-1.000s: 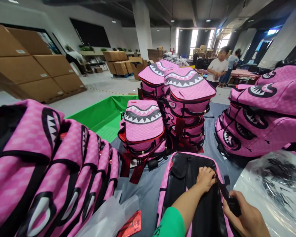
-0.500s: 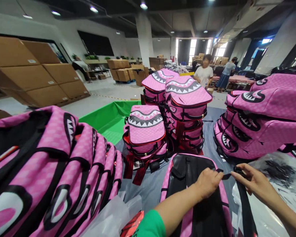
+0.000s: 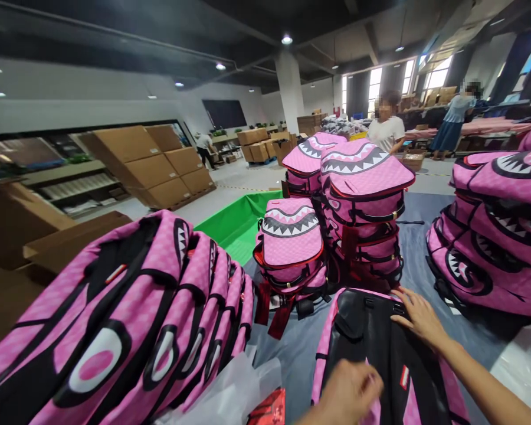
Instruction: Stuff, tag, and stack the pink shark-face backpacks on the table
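Note:
A pink backpack lies on the table in front of me, its black padded back panel facing up. My right hand rests at its upper right corner, thumb and fingers apart, touching the edge beside a black strap fitting. Over the lower part of the panel is my left hand, smeared by motion, with its fingers curled together; anything inside them is hidden. A black shoulder strap with a red and white label lies along the bag's right side.
Pink shark-mouth backpacks stand in a leaning row at left, and in stacks ahead and at right. Clear plastic lies front left. Beyond are a green bin, cartons and a person in a white top.
My hands have let go of the strap end they held between them. The right hand moved onto the bag's top corner, the left dropped lower. The view swung left.

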`<move>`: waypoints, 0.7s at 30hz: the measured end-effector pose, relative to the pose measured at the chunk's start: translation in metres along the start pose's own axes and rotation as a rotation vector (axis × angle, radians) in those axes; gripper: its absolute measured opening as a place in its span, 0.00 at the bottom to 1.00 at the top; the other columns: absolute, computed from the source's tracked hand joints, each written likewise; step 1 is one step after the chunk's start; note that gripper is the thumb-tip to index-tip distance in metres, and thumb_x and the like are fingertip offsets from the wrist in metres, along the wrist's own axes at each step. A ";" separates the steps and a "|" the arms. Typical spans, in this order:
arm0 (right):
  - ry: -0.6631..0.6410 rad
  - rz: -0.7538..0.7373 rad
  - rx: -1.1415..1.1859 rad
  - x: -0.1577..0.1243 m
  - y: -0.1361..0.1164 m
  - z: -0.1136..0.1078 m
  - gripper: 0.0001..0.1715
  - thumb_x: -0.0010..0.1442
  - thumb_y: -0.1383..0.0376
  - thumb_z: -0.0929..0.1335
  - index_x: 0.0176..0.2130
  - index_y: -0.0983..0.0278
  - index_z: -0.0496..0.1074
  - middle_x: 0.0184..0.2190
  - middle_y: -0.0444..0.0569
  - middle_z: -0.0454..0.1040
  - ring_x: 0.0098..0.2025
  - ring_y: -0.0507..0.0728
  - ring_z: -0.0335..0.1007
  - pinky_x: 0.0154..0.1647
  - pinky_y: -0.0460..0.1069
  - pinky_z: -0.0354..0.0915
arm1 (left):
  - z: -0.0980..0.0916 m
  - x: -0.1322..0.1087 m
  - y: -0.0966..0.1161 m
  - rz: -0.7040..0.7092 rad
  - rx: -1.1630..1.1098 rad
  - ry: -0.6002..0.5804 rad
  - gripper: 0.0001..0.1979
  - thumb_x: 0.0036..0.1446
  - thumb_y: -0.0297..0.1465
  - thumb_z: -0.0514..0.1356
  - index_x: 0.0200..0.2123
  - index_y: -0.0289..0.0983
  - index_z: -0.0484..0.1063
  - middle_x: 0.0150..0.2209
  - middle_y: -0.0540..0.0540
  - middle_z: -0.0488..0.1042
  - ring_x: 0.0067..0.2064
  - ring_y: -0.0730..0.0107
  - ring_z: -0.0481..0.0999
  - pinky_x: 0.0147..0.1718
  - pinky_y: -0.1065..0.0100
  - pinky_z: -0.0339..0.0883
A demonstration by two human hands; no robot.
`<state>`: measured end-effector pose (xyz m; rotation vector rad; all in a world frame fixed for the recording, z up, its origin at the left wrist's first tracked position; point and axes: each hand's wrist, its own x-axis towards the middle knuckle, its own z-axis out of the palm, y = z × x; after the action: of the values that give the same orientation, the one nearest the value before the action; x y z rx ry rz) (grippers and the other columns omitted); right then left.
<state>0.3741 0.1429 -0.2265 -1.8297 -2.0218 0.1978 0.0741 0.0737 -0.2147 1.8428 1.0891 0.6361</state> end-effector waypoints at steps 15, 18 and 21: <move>0.334 -0.101 -0.017 -0.044 0.038 0.064 0.32 0.67 0.43 0.62 0.58 0.60 0.69 0.54 0.57 0.79 0.59 0.69 0.73 0.65 0.70 0.62 | -0.005 0.149 -0.049 0.396 0.352 -0.059 0.27 0.67 0.43 0.60 0.65 0.44 0.66 0.69 0.42 0.65 0.72 0.56 0.58 0.72 0.49 0.45; 0.388 -0.160 -0.065 -0.057 0.028 0.061 0.29 0.69 0.47 0.61 0.60 0.61 0.67 0.54 0.57 0.78 0.59 0.68 0.73 0.63 0.67 0.64 | 0.002 0.142 -0.050 0.439 0.355 -0.022 0.30 0.65 0.47 0.61 0.65 0.40 0.65 0.65 0.38 0.69 0.69 0.54 0.65 0.69 0.48 0.55; 0.428 -0.211 -0.130 -0.080 0.018 0.060 0.28 0.71 0.53 0.60 0.64 0.62 0.64 0.55 0.57 0.77 0.58 0.65 0.74 0.61 0.64 0.66 | 0.014 0.127 -0.061 0.509 0.357 0.013 0.39 0.56 0.50 0.68 0.63 0.34 0.65 0.61 0.33 0.71 0.64 0.49 0.69 0.65 0.47 0.62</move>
<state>0.3723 0.0763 -0.3038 -1.5489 -1.9302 -0.3637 0.1201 0.1932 -0.2754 2.4642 0.7727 0.7777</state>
